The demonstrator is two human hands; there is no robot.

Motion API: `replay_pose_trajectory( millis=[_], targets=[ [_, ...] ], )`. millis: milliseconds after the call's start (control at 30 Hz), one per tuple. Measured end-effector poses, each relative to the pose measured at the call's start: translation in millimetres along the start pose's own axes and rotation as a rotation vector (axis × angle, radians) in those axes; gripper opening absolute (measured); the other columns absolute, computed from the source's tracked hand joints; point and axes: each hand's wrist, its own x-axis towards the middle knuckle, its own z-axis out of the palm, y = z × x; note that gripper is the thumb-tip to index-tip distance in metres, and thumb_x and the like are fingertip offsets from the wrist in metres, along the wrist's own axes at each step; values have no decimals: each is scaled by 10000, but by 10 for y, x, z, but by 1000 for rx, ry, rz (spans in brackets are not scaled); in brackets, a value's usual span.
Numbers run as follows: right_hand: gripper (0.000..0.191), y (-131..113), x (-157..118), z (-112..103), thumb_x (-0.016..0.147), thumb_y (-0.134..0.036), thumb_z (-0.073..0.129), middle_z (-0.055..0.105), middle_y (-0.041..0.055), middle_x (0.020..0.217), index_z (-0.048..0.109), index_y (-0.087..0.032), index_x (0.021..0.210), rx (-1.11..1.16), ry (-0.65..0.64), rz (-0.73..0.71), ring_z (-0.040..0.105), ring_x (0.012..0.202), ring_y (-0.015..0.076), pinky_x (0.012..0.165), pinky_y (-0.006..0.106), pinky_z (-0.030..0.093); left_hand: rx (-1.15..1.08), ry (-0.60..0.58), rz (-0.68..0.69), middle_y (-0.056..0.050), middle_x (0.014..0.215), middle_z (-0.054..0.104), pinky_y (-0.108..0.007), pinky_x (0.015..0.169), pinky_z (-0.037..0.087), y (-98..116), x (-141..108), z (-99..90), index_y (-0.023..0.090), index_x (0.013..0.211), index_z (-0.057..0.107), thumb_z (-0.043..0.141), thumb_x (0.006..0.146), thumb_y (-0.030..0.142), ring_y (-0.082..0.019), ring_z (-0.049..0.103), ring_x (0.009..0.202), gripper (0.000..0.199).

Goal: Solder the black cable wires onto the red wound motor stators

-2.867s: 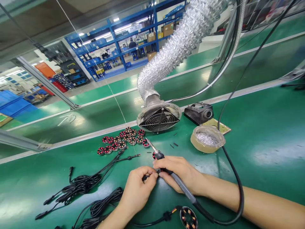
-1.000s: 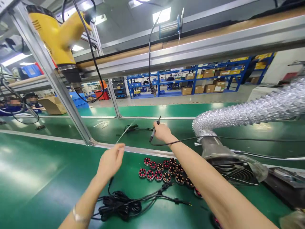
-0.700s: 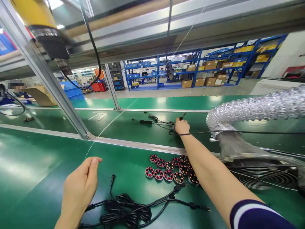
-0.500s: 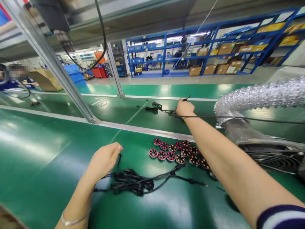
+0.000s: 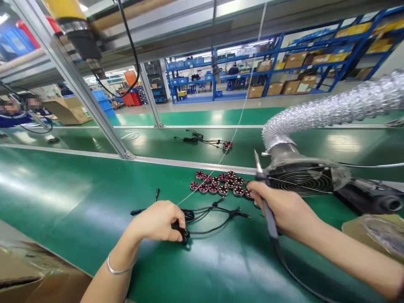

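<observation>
Head cam looks fwd/down over bench (image 5: 214,269).

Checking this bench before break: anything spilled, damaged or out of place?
Nothing looks spilled or damaged, as far as visible. Mildly odd: one coil ring lies beyond the metal rail by a black cable's end, apart from the clustered rings near the right hand.

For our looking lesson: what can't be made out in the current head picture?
Head view:
Cables: partly covered by the left hand.
Rings: some partly covered by the right hand.
Soldering iron: cord cut by bottom edge.
Yellow tool: cut by top edge.
Box label: unreadably small.
</observation>
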Motion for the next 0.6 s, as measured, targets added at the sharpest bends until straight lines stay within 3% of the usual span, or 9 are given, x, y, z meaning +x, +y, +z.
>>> replay_pose_trajectory(
  millis=[33,133,233,300,433,600],
  targets=[
    [230,44,-206,52,952,-168,342,623,1,609,561,-192,1022,60,131,-114,584,496,168,480,244,383,19,-26,7,13,741,717,-238,566,339,57,2,8,246,850,790,760,657,284,-165,605,657,199],
    [195,165,-621,225,953,-134,371,666,28,706,552,-204,976,75,261,-198,572,533,169,537,261,437,67,2,-18,18,690,704,-243,563,364,224,113,39,270,968,779,726,726,361,-182,635,648,264],
    [143,236,-773,381,953,-154,429,711,117,1011,560,-193,998,104,231,-240,645,777,213,693,319,508,120,166,-132,-36,811,745,-274,656,439,369,362,113,229,1160,699,545,886,371,-229,684,768,345],
    [185,253,-818,457,937,-127,420,709,118,1021,575,-199,1010,139,172,-243,647,853,229,732,346,515,157,217,-188,-103,946,757,-320,732,468,453,530,191,181,1166,681,490,917,330,-276,691,889,348],
    [292,249,-1001,505,880,-61,411,705,88,880,589,-216,1052,184,142,-219,638,758,211,679,334,521,163,162,-145,-89,862,767,-317,729,475,619,642,341,196,933,733,503,895,255,-272,704,855,241],
    [287,254,-1355,359,897,-124,459,698,118,1063,531,-242,1148,344,129,-172,664,898,234,737,354,577,116,84,-32,-26,721,748,-268,676,457,827,510,399,232,872,749,551,870,284,-225,701,759,204]
  ],
)
